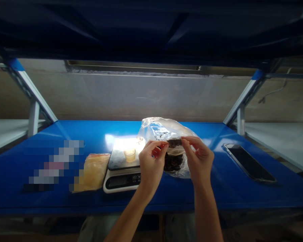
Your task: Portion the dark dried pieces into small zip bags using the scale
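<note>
My left hand point(151, 161) and my right hand point(199, 158) are raised side by side over the blue shelf point(217, 195). Both pinch the top of a clear plastic bag point(161, 129) that holds dark pieces point(173, 162) at its bottom. A dark piece point(174, 142) sits between the fingertips of the two hands. Just left of my left hand stands a small digital scale point(120, 174) with a small yellowish cup point(130, 154) on its platform.
A yellowish packet in a clear bag point(94, 171) lies left of the scale, beside a blurred-out patch. A dark phone point(248, 163) lies face up on the right of the shelf. Grey slanted shelf posts point(34, 97) point(242, 101) stand at both sides, and a dark shelf hangs overhead.
</note>
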Action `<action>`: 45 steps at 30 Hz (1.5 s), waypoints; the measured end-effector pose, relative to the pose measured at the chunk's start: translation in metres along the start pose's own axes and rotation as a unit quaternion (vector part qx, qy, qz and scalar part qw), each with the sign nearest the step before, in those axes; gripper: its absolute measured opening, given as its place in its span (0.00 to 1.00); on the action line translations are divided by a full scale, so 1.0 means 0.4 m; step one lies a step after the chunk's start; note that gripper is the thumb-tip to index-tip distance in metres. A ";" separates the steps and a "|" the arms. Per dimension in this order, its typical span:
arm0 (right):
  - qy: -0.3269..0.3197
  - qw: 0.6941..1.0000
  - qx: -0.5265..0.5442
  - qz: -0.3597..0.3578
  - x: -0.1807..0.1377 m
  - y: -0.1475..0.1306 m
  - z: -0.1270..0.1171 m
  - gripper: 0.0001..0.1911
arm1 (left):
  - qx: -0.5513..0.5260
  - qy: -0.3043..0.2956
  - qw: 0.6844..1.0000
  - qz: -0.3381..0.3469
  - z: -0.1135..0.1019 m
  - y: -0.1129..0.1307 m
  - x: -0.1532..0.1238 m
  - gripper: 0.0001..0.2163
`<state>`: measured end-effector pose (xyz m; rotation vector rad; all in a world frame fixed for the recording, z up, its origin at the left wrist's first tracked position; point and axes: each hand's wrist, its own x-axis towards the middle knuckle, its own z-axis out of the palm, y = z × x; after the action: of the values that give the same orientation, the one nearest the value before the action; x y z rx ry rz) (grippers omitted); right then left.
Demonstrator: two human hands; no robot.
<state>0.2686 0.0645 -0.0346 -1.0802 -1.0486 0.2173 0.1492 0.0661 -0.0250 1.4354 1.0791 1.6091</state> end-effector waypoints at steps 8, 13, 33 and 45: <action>0.033 0.995 0.024 0.093 -0.017 -0.011 0.021 0.14 | -0.017 0.006 1.000 -0.006 0.006 0.002 0.007 0.06; 0.005 0.996 0.024 0.088 -0.014 -0.025 0.010 0.13 | 0.033 0.047 0.998 0.000 0.005 0.003 0.009 0.05; -0.007 0.998 -0.025 0.065 -0.009 -0.056 -0.019 0.12 | 0.046 -0.002 0.999 -0.017 -0.009 0.009 0.016 0.06; -0.025 0.995 -0.034 0.087 0.014 -0.032 -0.057 0.14 | 0.028 -0.058 0.998 -0.023 -0.013 0.023 0.046 0.14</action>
<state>0.2853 0.0473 -0.0228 -1.2358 -1.0127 0.3526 0.1418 0.0785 -0.0094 1.5106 1.0905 1.4561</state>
